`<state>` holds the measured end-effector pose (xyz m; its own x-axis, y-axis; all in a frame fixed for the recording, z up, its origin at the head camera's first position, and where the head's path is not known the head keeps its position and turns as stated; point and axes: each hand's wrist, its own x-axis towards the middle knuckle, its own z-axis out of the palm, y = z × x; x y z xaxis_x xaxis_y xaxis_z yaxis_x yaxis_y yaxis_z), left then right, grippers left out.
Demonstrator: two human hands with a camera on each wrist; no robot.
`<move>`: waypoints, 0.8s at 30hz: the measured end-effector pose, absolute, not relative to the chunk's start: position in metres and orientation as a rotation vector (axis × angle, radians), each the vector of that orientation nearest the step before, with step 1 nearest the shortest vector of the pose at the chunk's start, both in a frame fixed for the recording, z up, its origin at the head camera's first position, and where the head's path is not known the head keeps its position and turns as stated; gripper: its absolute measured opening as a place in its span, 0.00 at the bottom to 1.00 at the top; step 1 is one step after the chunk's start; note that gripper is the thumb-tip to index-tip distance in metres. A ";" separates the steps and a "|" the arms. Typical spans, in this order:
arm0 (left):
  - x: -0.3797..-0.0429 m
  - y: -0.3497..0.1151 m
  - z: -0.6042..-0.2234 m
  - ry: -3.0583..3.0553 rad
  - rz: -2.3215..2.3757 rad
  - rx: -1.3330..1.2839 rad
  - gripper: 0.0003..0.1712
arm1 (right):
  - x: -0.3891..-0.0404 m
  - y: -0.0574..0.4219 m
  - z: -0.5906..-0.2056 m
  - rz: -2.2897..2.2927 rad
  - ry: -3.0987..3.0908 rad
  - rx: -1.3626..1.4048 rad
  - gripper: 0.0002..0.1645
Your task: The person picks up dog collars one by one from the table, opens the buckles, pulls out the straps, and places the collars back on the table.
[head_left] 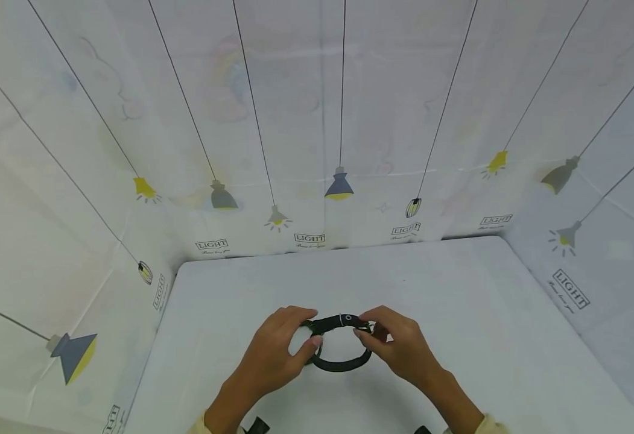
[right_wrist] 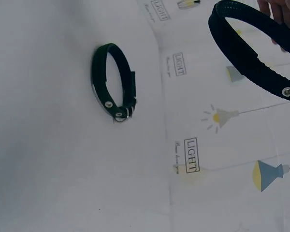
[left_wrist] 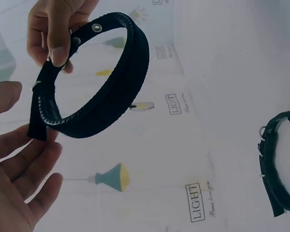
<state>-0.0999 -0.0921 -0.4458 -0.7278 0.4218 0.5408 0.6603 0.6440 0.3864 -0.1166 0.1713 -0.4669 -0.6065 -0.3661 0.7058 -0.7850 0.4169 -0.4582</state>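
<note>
Over the white table (head_left: pixel 436 289), between lamp-printed walls (head_left: pixel 289 120), I have the right hand (head_left: pixel 403 346) pinching a black collar (left_wrist: pixel 118 89), the relaxed left hand (head_left: pixel 275 346) touching its strap end (left_wrist: pixel 37 131), another collar (right_wrist: pixel 99 77) lying below.

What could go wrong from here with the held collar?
Twist or drop: the right hand pinches the held collar, while the left hand has its thumb clear of it, so support there may be weak.

Bump: the second collar lies on the table near the hands; lowering the held one might knock it.
</note>
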 end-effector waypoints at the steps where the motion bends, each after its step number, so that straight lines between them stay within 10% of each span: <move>1: -0.101 -0.090 -0.444 -2.452 -0.812 -0.867 0.23 | -0.115 0.169 -0.466 1.092 -2.146 0.982 0.15; 24: -0.100 -0.080 -0.432 -2.401 -0.937 -1.012 0.12 | -0.099 0.142 -0.464 1.223 -1.897 1.062 0.14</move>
<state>-0.1002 -0.0799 -0.4319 -0.6732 0.4888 0.5548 0.7354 0.5210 0.4333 -0.0992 0.1421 -0.4637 -0.4716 -0.2866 0.8339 -0.8779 0.2418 -0.4133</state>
